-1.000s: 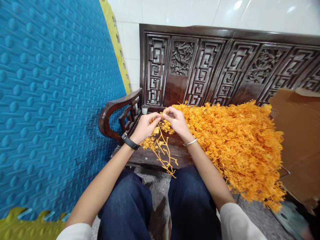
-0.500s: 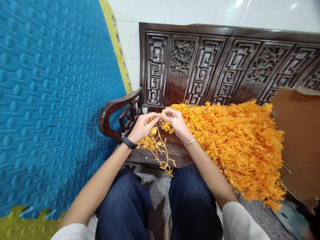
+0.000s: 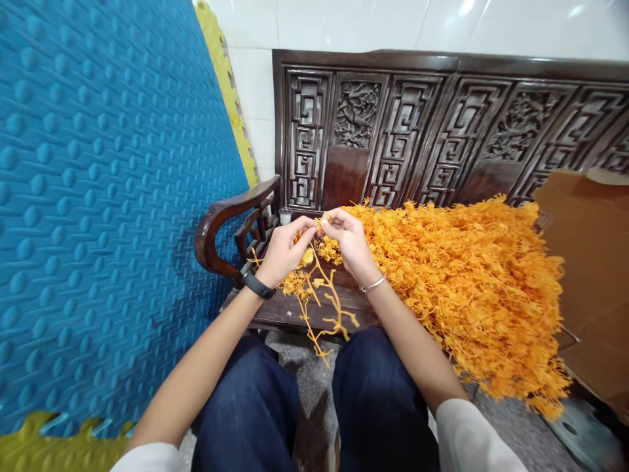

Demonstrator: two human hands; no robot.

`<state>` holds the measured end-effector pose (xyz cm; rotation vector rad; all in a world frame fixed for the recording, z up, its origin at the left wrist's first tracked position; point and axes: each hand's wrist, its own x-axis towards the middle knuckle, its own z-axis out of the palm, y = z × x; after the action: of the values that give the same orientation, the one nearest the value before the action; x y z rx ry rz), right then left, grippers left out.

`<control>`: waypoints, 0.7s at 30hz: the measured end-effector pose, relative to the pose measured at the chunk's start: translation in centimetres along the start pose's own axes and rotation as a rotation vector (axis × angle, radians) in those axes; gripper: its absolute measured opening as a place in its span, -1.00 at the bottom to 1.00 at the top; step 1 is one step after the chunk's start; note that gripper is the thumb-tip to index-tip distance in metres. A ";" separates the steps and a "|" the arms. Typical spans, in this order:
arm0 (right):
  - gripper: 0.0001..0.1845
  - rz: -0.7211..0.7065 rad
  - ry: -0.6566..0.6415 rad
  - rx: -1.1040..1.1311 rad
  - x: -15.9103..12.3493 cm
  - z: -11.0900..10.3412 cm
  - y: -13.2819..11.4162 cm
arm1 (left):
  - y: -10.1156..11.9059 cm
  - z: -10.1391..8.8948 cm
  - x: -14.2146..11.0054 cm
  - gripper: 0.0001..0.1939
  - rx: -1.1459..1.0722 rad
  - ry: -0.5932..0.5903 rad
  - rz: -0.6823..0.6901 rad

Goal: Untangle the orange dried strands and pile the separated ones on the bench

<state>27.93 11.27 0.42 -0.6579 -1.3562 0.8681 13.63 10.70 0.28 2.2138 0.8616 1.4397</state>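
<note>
My left hand (image 3: 287,249), with a black band on its wrist, is closed in a pinch on an orange plastic stem (image 3: 334,298). The stem's bare forked twigs hang below it, over the bench's front edge. Close by on the right, my right hand (image 3: 348,239), with a silver bangle, pinches a small orange sprig (image 3: 322,223) near the stem's top end. Fingertips of both hands almost meet. More orange sprigs (image 3: 295,283) lie on the dark wooden seat (image 3: 275,311) behind and under my left hand.
A large heap of orange artificial foliage (image 3: 472,282) covers the bench to the right. Behind it rises the carved backrest (image 3: 356,170). The curved armrest (image 3: 211,239) and blue foam mat (image 3: 98,196) stand at left. Brown cardboard (image 3: 590,282) is at far right.
The hanging twigs have swung and spread a little to the right and lower. Both hands stay pinched close together, shifted very slightly right.
</note>
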 end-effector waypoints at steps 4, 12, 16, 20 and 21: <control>-0.92 -0.036 0.142 -0.031 0.2 0.9 0.6 | 0.9 0.7 0.0 -0.83 0.127 0.087 0.013; -0.95 -0.119 0.290 -0.119 0.8 1.6 1.8 | 0.9 1.6 0.4 -0.81 0.254 0.148 -0.046; -0.91 -0.184 0.317 -0.341 0.7 1.9 1.8 | 0.4 1.8 0.8 -0.82 0.265 0.152 -0.066; -0.88 -0.181 0.341 -0.418 1.1 2.5 1.9 | -0.1 2.0 1.0 -0.83 0.238 0.169 -0.094; -0.89 -0.169 0.344 -0.417 1.4 2.4 2.0 | -0.1 2.1 0.9 -0.83 0.234 0.174 -0.105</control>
<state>25.25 13.30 -0.16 -0.9496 -1.2625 0.3143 15.73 11.48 -0.02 2.1900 1.2428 1.5681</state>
